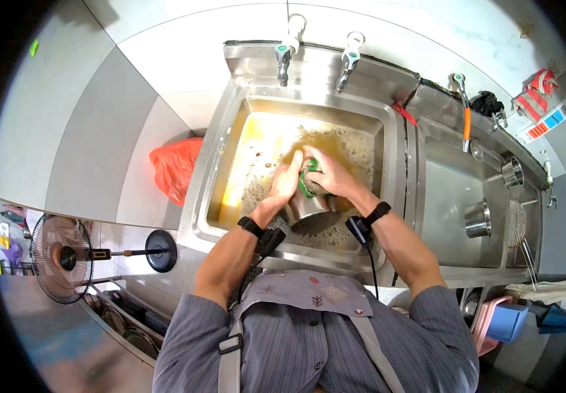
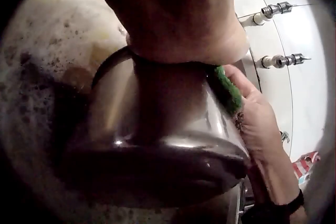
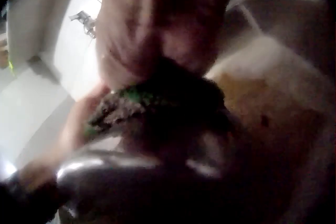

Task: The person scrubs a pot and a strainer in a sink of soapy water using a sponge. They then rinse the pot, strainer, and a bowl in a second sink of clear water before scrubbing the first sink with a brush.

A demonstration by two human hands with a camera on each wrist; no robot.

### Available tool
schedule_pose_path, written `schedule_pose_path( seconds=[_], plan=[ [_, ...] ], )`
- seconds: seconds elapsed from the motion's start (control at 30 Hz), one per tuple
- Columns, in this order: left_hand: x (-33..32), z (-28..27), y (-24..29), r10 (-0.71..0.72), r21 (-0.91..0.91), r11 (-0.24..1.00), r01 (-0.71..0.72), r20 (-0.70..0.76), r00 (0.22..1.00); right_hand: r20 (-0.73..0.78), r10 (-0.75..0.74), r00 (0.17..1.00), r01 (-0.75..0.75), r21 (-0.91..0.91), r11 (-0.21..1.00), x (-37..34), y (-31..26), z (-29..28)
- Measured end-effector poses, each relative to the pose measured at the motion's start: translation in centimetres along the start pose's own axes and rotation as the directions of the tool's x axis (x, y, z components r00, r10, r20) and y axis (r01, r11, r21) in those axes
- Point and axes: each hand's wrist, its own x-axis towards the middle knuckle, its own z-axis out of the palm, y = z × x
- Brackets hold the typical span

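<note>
Scrub step, probably: your left hand is gripping pot, right hand clasping green scourer, fingers curled; next likely needs rotation.

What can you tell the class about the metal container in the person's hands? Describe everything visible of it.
The metal container is round and smooth-sided, with shiny, silvery walls that look like stainless steel and a darker-looking base. No handle shows. It is held tilted within the sink, base turned toward the person, its mouth hidden from view. The left hand grips it near the end away from the base; the right hand holds a green scouring pad against it.
</note>
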Motion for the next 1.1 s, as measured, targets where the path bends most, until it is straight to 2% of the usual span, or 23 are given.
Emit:
schedule_pose_path(
  seconds=[0.03,0.07,0.1,0.17,0.27,0.33,0.4,0.47,0.53,0.57,0.6,0.63,0.67,0.7,0.73,0.77,0.8,0.87,0.9,0.93,1.0,1.07,1.1],
  plan=[
    [-0.6,-0.3,0.8,0.009,0.031,0.999,-0.009,0.017,1.0,0.003,-0.001,1.0,0.001,-0.001,1.0,0.3,0.1,-0.6],
    [-0.7,-0.4,1.0,0.016,0.062,0.998,-0.018,0.032,0.999,0.194,0.108,0.975,-0.104,-0.027,0.994,0.5,-0.1,-1.5],
    [-0.5,-0.5,0.7,0.015,0.06,0.998,-0.016,0.031,0.999,0.372,0.215,0.903,-0.203,-0.073,0.976,0.7,-0.3,-2.1],
    [0.0,-0.2,-0.1,0.076,-0.062,0.996,-0.072,0.069,0.995,0.314,0.186,0.931,-0.165,-0.092,0.982,0.3,0.3,-1.7],
    [1.2,-0.5,-1.4,0.011,-0.154,0.988,0.003,0.092,0.996,0.235,0.138,0.962,-0.119,-0.095,0.988,-0.2,1.2,-1.5],
    [1.6,-0.1,-2.0,0.046,-0.23,0.973,-0.032,0.056,0.997,0.215,0.123,0.969,-0.109,-0.075,0.991,-0.1,1.4,-1.6],
    [0.6,-0.7,-1.0,0.016,-0.332,0.943,-0.004,0.033,0.999,0.218,0.191,0.957,-0.181,-0.066,0.981,0.0,1.3,-2.1],
    [1.3,-1.1,-1.5,0.01,-0.408,0.912,0.03,0.096,0.995,0.217,0.213,0.953,-0.209,-0.043,0.977,-0.1,1.2,-2.5],
    [1.9,-1.1,-2.1,0.007,-0.562,0.827,0.01,0.028,1.0,0.186,0.261,0.947,-0.27,0.024,0.963,-0.2,1.2,-2.8],
    [2.3,-1.2,-2.6,0.009,-0.564,0.826,0.006,0.024,1.0,0.172,0.275,0.946,-0.281,0.012,0.96,-0.3,1.1,-3.1],
    [2.8,-1.2,-3.1,-0.043,-0.696,0.714,0.077,0.067,0.997,0.174,0.272,0.947,-0.278,0.01,0.961,-0.3,0.9,-3.1],
    [3.2,-1.4,-3.6,-0.086,-0.804,0.576,0.146,0.118,0.989,0.136,0.337,0.932,-0.35,0.087,0.933,-0.4,0.8,-3.1],
    [3.1,-1.6,-3.8,-0.087,-0.805,0.575,0.147,0.118,0.989,0.105,0.407,0.907,-0.42,0.166,0.892,-0.9,0.9,-3.0],
    [3.0,-1.8,-3.7,-0.066,-0.832,0.531,0.159,0.146,0.987,0.105,0.406,0.908,-0.419,0.164,0.893,-1.2,0.9,-2.8],
    [2.9,-2.1,-3.7,-0.044,-0.856,0.488,0.172,0.173,0.984,0.053,0.503,0.862,-0.497,0.277,0.822,-1.4,0.9,-2.5],
    [0.4,-2.6,-0.9,-0.075,-0.851,0.498,0.167,0.149,0.986,0.013,0.597,0.802,-0.553,0.391,0.735,-1.7,1.0,-2.2],
    [0.2,-2.2,-0.1,-0.071,-0.853,0.496,0.162,0.146,0.987,0.012,0.593,0.805,-0.55,0.389,0.739,-2.0,1.0,-2.0],
    [0.2,-2.0,0.8,-0.158,-0.946,0.254,0.204,0.168,0.973,0.013,0.676,0.737,-0.533,0.626,0.569,-2.3,1.2,-1.5],
    [3.8,-1.9,-3.4,-0.087,-0.951,0.247,0.184,0.167,0.982,0.016,0.671,0.742,-0.531,0.625,0.572,-2.5,2.6,-1.1],
    [3.9,-2.1,-3.4,-0.085,-0.953,0.246,0.178,0.161,0.983,0.036,0.645,0.763,-0.497,0.671,0.55,-2.9,5.0,-0.6],
    [2.7,-2.2,-2.2,-0.077,-0.944,0.253,0.212,0.199,0.977,0.053,0.62,0.783,-0.464,0.713,0.525,-3.1,5.7,-0.8],
    [0.4,-2.3,0.3,-0.084,-0.921,0.301,0.249,0.234,0.968,0.085,0.594,0.8,-0.507,0.624,0.594,-3.2,4.7,-1.6],
    [-0.6,-2.2,1.1,-0.132,-0.895,0.411,0.173,0.13,0.983,0.084,0.594,0.8,-0.507,0.624,0.595,-3.0,5.2,-1.8]
  ],
)
